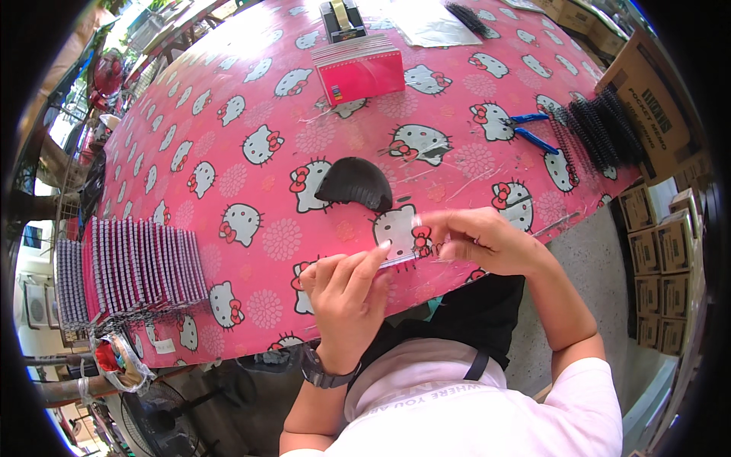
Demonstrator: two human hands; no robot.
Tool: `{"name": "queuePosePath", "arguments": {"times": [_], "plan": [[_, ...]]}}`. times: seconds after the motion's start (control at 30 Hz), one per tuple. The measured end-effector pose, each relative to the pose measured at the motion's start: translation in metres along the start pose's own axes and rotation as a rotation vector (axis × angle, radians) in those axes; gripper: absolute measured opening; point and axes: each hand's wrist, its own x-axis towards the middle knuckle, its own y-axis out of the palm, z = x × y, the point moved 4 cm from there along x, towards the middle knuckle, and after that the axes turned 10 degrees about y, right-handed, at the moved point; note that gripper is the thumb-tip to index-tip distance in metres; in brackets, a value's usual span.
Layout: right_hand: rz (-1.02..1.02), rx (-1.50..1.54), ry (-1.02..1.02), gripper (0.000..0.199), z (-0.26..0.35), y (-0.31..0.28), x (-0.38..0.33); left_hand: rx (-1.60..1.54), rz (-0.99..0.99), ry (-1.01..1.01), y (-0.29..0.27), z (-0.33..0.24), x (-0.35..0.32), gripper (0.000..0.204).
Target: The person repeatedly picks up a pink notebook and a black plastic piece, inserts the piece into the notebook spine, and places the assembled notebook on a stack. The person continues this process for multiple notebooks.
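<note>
Table (263, 186) under a pink sheet printed with white cat faces and flowers. Below its near left corner, on the floor side: a fan with a dark round grille (160, 419). On that corner: a dense block of spiral-bound notebooks (145, 263), bindings pale, pink showing between.

Left hand (346, 286), dark watch (329, 369) on wrist, is over the near edge about mid-length; fingers and thumb pinched on a thin booklet (401, 260), seen nearly edge-on. Booklet lies between the two hands, just inside the near edge.

Mid-table, beyond the hands: a black half-moon piece (354, 183), well apart from them. Near the far edge, a pink-covered stack of booklets (362, 72); tape dispenser (343, 30) just behind.

Right hand (487, 240) at the booklet's right end, fingers curled, blurred; cannot tell whether they grip it.

Far edge, right of the stack: a bundle of black coils (466, 19). Toward the right edge: blue-handled pliers (529, 135), open; then black spiral bindings (601, 129), against an upright cardboard box (659, 99). Past that edge, stacked brown cartons (659, 247).
</note>
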Motion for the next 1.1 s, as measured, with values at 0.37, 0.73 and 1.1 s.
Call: {"name": "queuePosePath", "arguments": {"times": [0.37,0.73,1.1], "plan": [[-0.027,-0.363,-0.182,0.035,-0.007,-0.008,0.054,-0.016,0.173,0.042,0.016,-0.018,0.002,0.022],[0.404,-0.832,-0.002,0.069,-0.005,0.008,0.147,-0.026,0.129,0.038,0.002,-0.019,0.007,0.023],[-0.046,-0.336,-0.232,0.052,-0.016,0.020,0.112,0.206,0.132,-0.038,-0.017,0.012,-0.003,0.024]]}}
